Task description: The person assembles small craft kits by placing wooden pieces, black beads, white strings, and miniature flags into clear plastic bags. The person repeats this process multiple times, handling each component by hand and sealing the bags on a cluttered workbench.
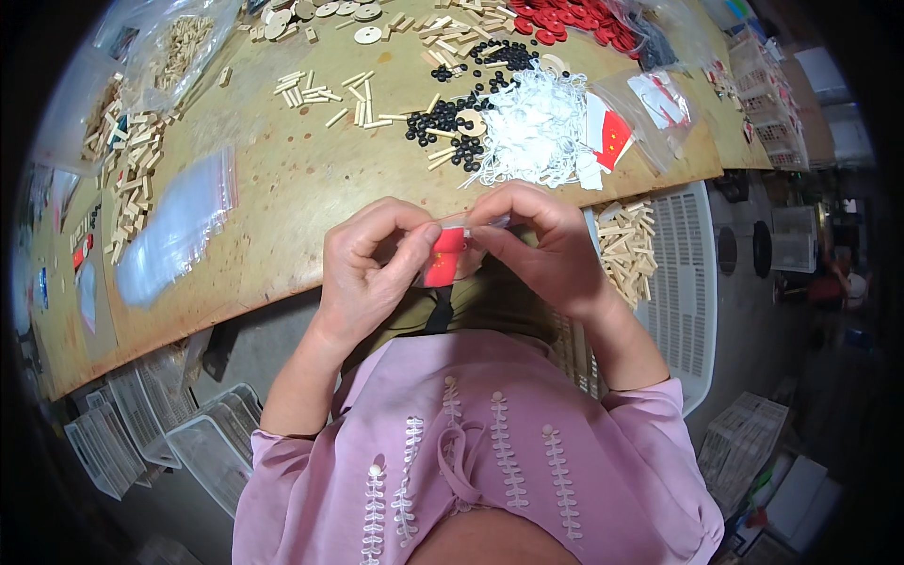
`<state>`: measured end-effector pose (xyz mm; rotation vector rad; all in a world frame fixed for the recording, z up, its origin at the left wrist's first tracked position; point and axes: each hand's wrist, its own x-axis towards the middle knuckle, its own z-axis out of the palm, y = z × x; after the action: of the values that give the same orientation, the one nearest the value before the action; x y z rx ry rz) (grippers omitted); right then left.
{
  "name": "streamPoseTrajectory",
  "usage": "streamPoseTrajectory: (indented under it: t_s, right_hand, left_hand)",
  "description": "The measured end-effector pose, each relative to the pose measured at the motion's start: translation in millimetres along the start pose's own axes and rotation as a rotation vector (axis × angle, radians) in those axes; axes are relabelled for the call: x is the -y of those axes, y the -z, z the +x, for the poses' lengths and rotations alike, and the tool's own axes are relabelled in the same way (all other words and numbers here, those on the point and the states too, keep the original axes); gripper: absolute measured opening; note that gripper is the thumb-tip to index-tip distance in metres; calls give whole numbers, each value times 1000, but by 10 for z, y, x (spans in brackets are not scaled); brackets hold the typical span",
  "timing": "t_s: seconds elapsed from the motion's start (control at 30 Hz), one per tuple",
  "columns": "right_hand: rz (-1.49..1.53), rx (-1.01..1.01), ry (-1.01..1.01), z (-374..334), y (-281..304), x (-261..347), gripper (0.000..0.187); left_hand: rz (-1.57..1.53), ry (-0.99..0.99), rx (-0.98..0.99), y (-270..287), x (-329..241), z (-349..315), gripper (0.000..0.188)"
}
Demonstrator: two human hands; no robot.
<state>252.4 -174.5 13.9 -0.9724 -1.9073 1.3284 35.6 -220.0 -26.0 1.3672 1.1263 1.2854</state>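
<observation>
Near the table's front edge, my left hand [369, 254] and my right hand [544, 243] meet in front of my body. Between them is a small clear plastic bag [455, 218], its top edge pinched by the fingers of both hands. A red flag piece with yellow stars [442, 267] shows in it, below the fingertips. Part of the bag is hidden behind my fingers. Just beyond my right hand lies a heap of white strings [535, 127]. Flat clear zip bags [184, 226] form a stack to the left.
Black rings [443, 127], thin wooden sticks [363, 99] and red discs [617, 24] lie across the table [282, 207]. Another flag piece [614, 137] sits right of the strings. Wooden blocks [626, 247] fill a white basket [692, 282] at my right. White crates [218, 438] stand lower left.
</observation>
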Motion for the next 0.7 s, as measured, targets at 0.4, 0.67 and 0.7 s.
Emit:
streamPoseTrajectory:
  t_s: [0.4,0.67,0.7]
  right_hand:
    - [612,-60,-204,-92,30,-297,12]
    - [155,-151,-183,-106,-143,-116,6]
    - [81,-140,-144,-108,-181,-96,7]
  left_hand:
    - [-165,25,-16,-27,28,-53,8]
    - [66,88,15,-131,25,40,5]
    - [139,81,30,-147,31,51,6]
